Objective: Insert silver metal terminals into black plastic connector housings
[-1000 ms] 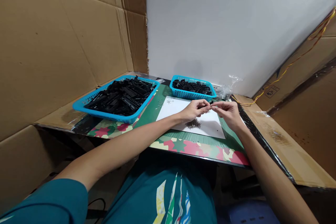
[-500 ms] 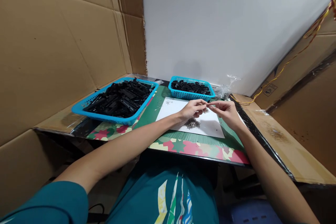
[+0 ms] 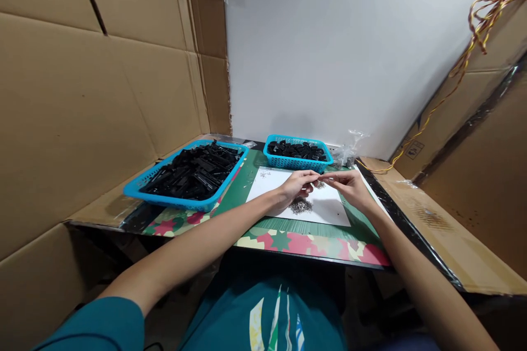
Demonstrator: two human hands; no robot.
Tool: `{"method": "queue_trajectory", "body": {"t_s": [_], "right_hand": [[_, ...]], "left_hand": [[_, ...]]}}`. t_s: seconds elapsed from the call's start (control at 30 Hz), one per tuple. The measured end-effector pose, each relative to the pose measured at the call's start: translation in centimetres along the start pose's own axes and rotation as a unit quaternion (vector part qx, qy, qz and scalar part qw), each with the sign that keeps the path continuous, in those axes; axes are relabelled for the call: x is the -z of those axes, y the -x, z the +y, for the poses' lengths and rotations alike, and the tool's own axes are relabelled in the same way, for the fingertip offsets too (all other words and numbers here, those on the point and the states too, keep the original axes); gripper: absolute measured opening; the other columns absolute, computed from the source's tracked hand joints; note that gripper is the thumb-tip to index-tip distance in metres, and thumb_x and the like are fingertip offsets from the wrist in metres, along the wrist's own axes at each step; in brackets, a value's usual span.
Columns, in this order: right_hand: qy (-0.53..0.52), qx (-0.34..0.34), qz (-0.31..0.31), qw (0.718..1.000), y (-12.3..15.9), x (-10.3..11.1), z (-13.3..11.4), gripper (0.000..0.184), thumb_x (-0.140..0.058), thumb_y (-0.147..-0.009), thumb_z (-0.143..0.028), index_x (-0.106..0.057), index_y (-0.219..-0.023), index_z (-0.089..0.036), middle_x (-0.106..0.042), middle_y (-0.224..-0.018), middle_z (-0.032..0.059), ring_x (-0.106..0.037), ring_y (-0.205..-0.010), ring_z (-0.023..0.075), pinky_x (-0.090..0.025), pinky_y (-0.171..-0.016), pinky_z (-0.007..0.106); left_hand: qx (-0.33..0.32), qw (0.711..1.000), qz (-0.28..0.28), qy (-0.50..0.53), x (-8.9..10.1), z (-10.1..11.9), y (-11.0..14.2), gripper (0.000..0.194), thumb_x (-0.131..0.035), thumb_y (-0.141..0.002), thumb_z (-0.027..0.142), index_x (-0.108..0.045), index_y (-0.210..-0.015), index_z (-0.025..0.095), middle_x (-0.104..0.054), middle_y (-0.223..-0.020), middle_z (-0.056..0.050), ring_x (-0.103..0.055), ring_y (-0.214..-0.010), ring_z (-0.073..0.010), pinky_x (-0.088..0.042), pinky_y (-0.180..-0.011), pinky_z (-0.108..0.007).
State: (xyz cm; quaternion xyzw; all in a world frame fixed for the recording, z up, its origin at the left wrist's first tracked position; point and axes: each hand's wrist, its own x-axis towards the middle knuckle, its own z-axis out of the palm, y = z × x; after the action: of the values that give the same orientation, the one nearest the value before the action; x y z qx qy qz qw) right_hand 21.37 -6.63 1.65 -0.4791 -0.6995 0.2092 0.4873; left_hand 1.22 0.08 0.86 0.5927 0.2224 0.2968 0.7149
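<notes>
My left hand (image 3: pixel 299 184) and my right hand (image 3: pixel 347 184) meet fingertip to fingertip above a white sheet (image 3: pixel 325 214). The left fingers are curled and pinched together; the right thumb and fingers close in a pinch against them. Whatever sits between the fingertips is too small or hidden to make out. Just below the left hand lies a heap of tiny metal pieces (image 3: pixel 301 206). A second small pile (image 3: pixel 320 185) shows partly beneath the fingertips. Some scattered bits (image 3: pixel 264 174) rest at the sheet's far left corner.
A large blue basket (image 3: pixel 197 204) of long black plastic parts stands at the left. Behind the sheet is a smaller blue basket (image 3: pixel 294 163) with short black parts. Beside it sits a clear plastic bag (image 3: pixel 348 151). Yellow-red wires (image 3: pixel 461 66) hang at the right, near cardboard walls.
The camera view has tilted up slightly, so the table appears lower. Both hands stay together over the sheet, the fingertips a little closer in.
</notes>
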Motion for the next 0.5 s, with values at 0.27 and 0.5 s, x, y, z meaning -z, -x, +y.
{"method": "queue_trajectory", "body": {"t_s": [0.27, 0.5], "right_hand": [[-0.045, -0.024, -0.034, 0.998, 0.0, 0.0, 0.7, 0.041, -0.079, -0.083, -0.056, -0.087, -0.097, -0.018, -0.072, -0.069, 0.0062, -0.057, -0.06, 0.0176, -0.041, -0.056, 0.029], [-0.016, -0.026, -0.021, 0.999, 0.2, 0.1, -0.2, 0.039, -0.08, -0.083, -0.054, -0.083, -0.095, -0.017, -0.04, -0.056, -0.0047, -0.03, -0.055, 0.0106, -0.022, -0.052, 0.027]], "left_hand": [[0.0, 1.0, -0.014, -0.024, 0.1, -0.5, -0.1, 0.041, -0.079, -0.079, 0.051, -0.061, -0.089, 0.016, -0.051, -0.081, 0.002, -0.043, -0.058, -0.0053, -0.026, -0.052, -0.019], [-0.031, 0.997, -0.028, -0.069, -0.1, -0.6, 0.2, 0.044, -0.076, -0.083, 0.056, -0.062, -0.093, 0.016, -0.047, -0.076, 0.004, -0.04, -0.058, -0.0063, -0.028, -0.054, -0.021]]}}
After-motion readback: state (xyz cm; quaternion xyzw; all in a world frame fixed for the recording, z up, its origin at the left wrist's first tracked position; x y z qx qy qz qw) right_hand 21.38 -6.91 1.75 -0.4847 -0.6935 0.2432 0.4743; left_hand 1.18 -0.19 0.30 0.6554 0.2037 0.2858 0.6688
